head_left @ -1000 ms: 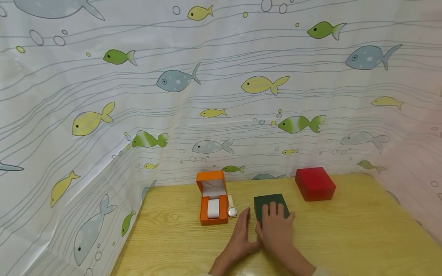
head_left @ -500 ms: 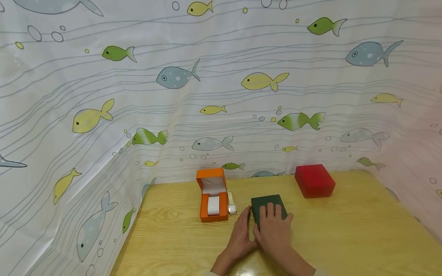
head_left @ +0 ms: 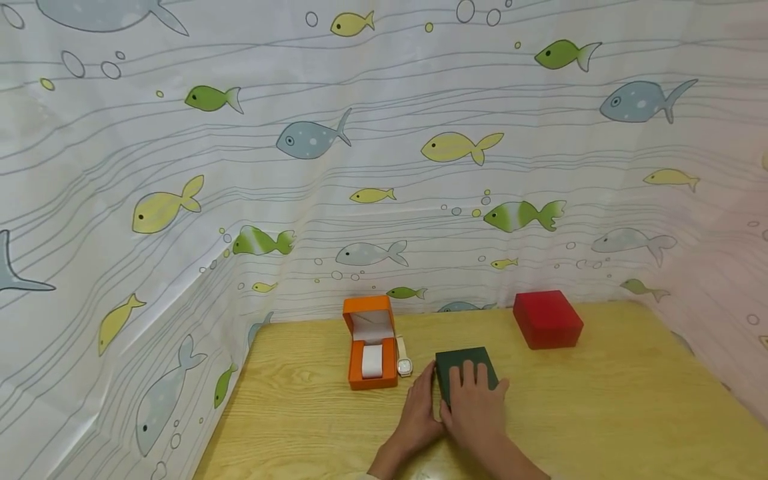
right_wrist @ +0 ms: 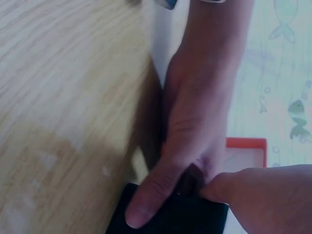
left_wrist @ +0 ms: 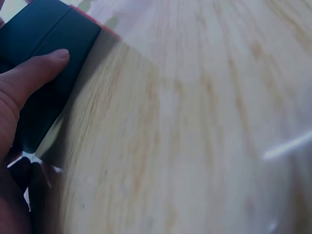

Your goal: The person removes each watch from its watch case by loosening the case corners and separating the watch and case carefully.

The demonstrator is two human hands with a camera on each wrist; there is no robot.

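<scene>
Head view: dark green box [head_left: 465, 368] sits closed on the wooden table [head_left: 600, 413], near the middle of its width and toward the front edge.

Right hand [head_left: 475, 408] lies over the near half of the box lid. Its fingers [head_left: 468, 377] are extended, close together, flat on the lid, pointing toward the back edge of the table; fingertips stop short of the far edge of the lid, so the far strip of the lid shows. Right thumb spreads out past the right side of the box.

Left hand [head_left: 420, 417] stands against the left side of the box, fingers straight and together, palm toward the box wall. Left wrist view: the left thumb [left_wrist: 36, 73] lies along the box [left_wrist: 48, 63], its tip near the seam between lid and base. Right wrist view: the thumb tip presses on the dark box [right_wrist: 168, 217] at its near corner. Whether the other left fingers touch the box wall I cannot tell.

Elsewhere: orange box [head_left: 372, 343], open, lid upright, white cushion inside, left of the green box and nearer the back edge. A wristwatch [head_left: 403, 360] lies just beside the orange box, between it and the green box. Red box [head_left: 547, 319], closed, toward the back right corner, well apart from both hands. Fish-print curtain [head_left: 360, 167] along the back and side edges of the table.
</scene>
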